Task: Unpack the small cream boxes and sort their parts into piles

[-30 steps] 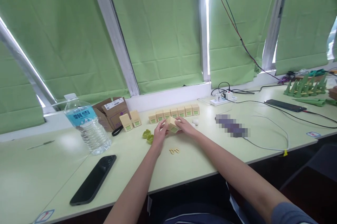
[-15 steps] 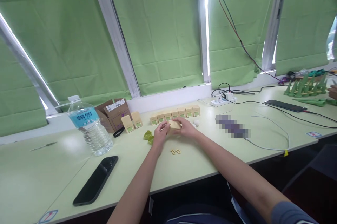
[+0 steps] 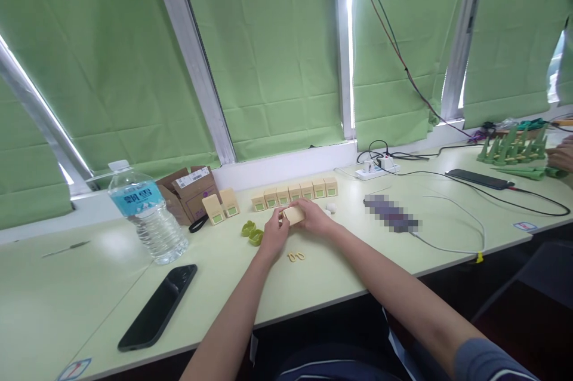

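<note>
A small pale yellow box (image 3: 294, 215) is held between my two hands, just above the table. My left hand (image 3: 274, 233) grips its left side, and my right hand (image 3: 315, 217) is closed round its right side. Left of my left hand lie two green flower-shaped pieces (image 3: 252, 233). Two small yellow loops (image 3: 296, 256) rest on the table below the box. Behind my hands stands a row of several small cream boxes with green labels (image 3: 294, 192). Small white rounded pieces (image 3: 330, 208) sit beside my right hand, partly hidden by it.
Two taller cream boxes (image 3: 222, 206) lean by an open cardboard box (image 3: 192, 193). A water bottle (image 3: 147, 214) and a black phone (image 3: 159, 307) are on the left. Rightward are a power strip (image 3: 376, 171), cables, another phone (image 3: 480, 179), green cones (image 3: 510, 145) and another person's hand (image 3: 561, 155).
The box has tipped in my hands, so a different face shows. Both hands still hold it. The whole view has shifted slightly, and the other person's hand has moved.
</note>
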Available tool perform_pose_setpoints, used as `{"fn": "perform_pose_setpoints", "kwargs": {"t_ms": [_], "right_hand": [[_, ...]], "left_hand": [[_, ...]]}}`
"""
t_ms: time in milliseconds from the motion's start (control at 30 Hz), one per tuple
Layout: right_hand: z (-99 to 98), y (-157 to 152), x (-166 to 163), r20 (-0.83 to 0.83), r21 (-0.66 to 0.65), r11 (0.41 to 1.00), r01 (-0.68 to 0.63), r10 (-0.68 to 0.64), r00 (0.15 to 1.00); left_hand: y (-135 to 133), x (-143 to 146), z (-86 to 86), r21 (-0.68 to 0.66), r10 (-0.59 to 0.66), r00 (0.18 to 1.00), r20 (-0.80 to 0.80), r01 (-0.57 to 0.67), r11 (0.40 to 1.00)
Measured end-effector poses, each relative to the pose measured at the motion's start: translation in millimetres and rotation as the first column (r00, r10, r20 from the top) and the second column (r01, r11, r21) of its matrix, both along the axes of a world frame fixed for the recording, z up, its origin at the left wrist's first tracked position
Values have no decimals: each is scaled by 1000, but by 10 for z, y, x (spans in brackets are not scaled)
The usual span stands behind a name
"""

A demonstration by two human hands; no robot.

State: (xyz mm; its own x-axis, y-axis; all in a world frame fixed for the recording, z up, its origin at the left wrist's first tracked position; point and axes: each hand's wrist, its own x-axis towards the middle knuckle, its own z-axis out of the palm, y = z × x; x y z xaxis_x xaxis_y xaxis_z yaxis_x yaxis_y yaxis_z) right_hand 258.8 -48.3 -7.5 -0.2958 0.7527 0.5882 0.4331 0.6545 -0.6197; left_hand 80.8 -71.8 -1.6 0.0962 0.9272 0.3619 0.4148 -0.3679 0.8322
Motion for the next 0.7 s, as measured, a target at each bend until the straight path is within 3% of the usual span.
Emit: {"fn": "perform_pose_setpoints", "kwargs": {"t_ms": [100,200,467,600,700], "right_hand": [[-14,14,24,-67,-93,995,30,-36,997],[-19,-6,32,-115,-146,989,15,-32,993],[24,-106,-3,-98,-76,997,-29,21,995],[49,-123,-7,-116,-80,997,13,-23,993],[51,-123,-12,-125,-119,992,29,-44,991]], "left_hand": [[-49,13,27,38,44,998,-35,-43,998],[-41,12,42,9,65,996,62,-65,998],[80,-37,48,-11,99,945,312,-101,995],[33,-7,62,-1,-24,967,255,25,1000],[21,27,39,34,-56,984,170,51,998]]}}
